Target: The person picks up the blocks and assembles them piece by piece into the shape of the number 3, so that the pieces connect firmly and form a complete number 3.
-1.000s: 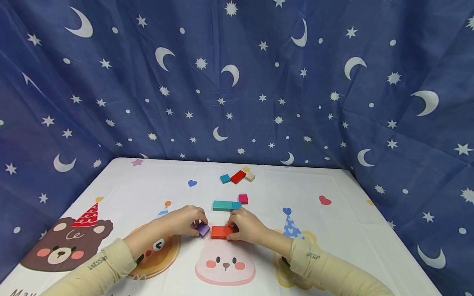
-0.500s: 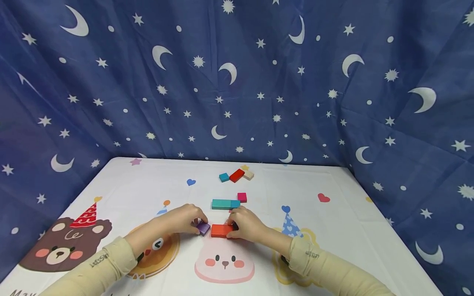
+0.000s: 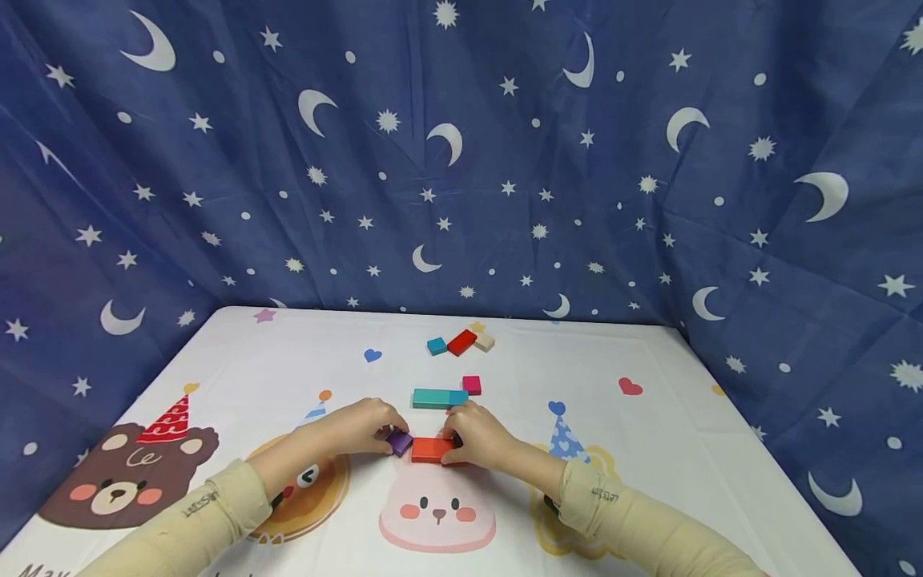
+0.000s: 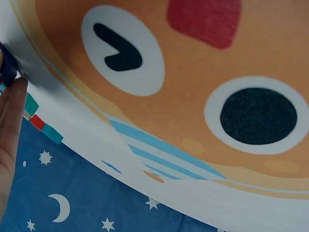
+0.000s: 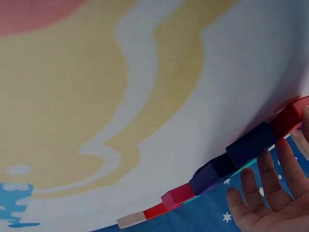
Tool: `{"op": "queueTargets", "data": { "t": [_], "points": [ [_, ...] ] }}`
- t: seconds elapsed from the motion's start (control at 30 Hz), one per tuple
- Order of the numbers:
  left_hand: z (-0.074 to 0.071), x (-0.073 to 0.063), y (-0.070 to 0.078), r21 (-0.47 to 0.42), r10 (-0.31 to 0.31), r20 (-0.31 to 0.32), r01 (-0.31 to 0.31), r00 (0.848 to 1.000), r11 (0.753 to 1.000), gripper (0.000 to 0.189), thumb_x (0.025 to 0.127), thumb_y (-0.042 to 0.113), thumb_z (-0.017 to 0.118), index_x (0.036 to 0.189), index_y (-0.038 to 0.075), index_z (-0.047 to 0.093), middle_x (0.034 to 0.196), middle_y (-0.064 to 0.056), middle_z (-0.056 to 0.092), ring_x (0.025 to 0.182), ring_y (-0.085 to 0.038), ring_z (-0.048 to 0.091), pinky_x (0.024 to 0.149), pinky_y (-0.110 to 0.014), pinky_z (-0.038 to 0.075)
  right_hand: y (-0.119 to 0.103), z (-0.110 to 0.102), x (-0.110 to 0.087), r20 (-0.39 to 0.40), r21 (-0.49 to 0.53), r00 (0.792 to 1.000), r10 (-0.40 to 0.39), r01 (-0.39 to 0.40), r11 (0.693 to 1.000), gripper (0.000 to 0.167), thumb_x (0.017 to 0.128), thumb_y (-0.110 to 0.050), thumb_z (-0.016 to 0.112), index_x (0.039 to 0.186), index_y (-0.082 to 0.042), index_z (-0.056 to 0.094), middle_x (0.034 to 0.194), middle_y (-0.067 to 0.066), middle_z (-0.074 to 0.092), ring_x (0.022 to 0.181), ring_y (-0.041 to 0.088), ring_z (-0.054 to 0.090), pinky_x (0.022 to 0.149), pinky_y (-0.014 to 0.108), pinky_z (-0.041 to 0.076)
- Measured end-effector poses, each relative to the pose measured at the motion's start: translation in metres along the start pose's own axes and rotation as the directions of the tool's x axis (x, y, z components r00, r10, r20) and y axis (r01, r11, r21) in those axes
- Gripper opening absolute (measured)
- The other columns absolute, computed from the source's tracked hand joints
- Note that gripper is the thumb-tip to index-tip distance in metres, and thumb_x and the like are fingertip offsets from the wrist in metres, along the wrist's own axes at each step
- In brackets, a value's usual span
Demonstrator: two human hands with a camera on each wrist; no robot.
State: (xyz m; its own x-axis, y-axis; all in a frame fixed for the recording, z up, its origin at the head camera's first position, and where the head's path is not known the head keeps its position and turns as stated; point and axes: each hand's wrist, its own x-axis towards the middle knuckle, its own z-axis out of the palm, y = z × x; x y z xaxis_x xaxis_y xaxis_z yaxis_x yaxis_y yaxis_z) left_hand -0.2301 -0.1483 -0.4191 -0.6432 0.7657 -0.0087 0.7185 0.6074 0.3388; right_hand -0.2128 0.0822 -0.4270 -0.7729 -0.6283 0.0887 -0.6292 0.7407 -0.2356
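Observation:
My left hand [image 3: 364, 425] pinches a small purple block [image 3: 400, 441] between thumb and fingers, just left of an orange-red block [image 3: 430, 450]. In the left wrist view that purple block [image 4: 7, 70] shows dark at the edge beside my fingers. The right hand [image 3: 481, 437] grips the orange-red block by its right end, thumb at the near side. From the right wrist, a dark blue block [image 5: 251, 143] shows in line with the red block [image 5: 288, 118], along my fingers; another dark block [image 5: 212, 172] stands farther along. My right hand mostly hides these dark blocks in the head view.
Beyond my hands lie a teal block [image 3: 430, 398], a blue block [image 3: 457, 397] against its right end, and a pink block [image 3: 472, 385]. Farther back are a small blue block [image 3: 437, 346], a red block [image 3: 462, 343] and a beige block [image 3: 485, 342]. A starry curtain [image 3: 461, 240] stands behind the table.
My left hand has shifted slightly right with the purple block, bringing it closer to the orange-red block. The right hand holds its place, and the other blocks lie as before.

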Motion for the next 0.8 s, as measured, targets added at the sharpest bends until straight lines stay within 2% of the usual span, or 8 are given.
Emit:
{"op": "queueTargets", "data": {
  "t": [0.33,0.63,0.73,0.8],
  "points": [
    [0.0029,0.0028,0.0006,0.010,-0.014,-0.023,0.014,1.000,1.000,0.027,0.077,0.009,0.076,0.102,0.004,0.071,0.097,-0.005,0.071,0.084,-0.013,0.062,0.079,-0.026,0.053,-0.0016,-0.0009,0.0009,0.012,-0.009,1.000,0.017,-0.017,1.000,0.026,0.069,-0.028,0.084,0.084,-0.010,0.074,0.081,-0.003,0.068,0.086,0.013,0.055,0.080,0.024,0.047],
    [0.0036,0.0070,0.0017,-0.021,-0.057,-0.016,0.056,0.998,0.998,0.027,0.074,0.009,0.078,0.099,0.005,0.073,0.095,-0.004,0.072,0.086,-0.013,0.063,0.081,-0.030,0.053,-0.0067,-0.0038,0.0028,0.021,-0.041,1.000,0.016,-0.015,0.999,0.024,0.068,-0.029,0.084,0.076,-0.010,0.071,0.073,-0.004,0.065,0.090,0.017,0.058,0.081,0.026,0.048],
    [0.0030,0.0082,0.0023,-0.033,-0.065,-0.011,0.065,0.998,0.997,0.026,0.073,0.009,0.079,0.099,0.006,0.073,0.094,-0.004,0.072,0.084,-0.013,0.062,0.080,-0.030,0.053,-0.0071,-0.0040,0.0021,0.016,-0.051,1.000,0.014,-0.014,0.999,0.023,0.068,-0.028,0.084,0.074,-0.010,0.071,0.071,-0.004,0.064,0.088,0.016,0.057,0.079,0.026,0.047],
    [0.0025,0.0092,0.0023,-0.038,-0.067,-0.012,0.067,0.998,0.997,0.027,0.073,0.009,0.079,0.099,0.005,0.073,0.094,-0.004,0.072,0.083,-0.012,0.061,0.080,-0.029,0.053,-0.0070,-0.0041,0.0020,0.011,-0.056,1.000,0.010,-0.010,0.998,0.023,0.068,-0.028,0.085,0.074,-0.010,0.071,0.069,-0.004,0.063,0.080,0.013,0.054,0.073,0.023,0.045]
  ]
}}
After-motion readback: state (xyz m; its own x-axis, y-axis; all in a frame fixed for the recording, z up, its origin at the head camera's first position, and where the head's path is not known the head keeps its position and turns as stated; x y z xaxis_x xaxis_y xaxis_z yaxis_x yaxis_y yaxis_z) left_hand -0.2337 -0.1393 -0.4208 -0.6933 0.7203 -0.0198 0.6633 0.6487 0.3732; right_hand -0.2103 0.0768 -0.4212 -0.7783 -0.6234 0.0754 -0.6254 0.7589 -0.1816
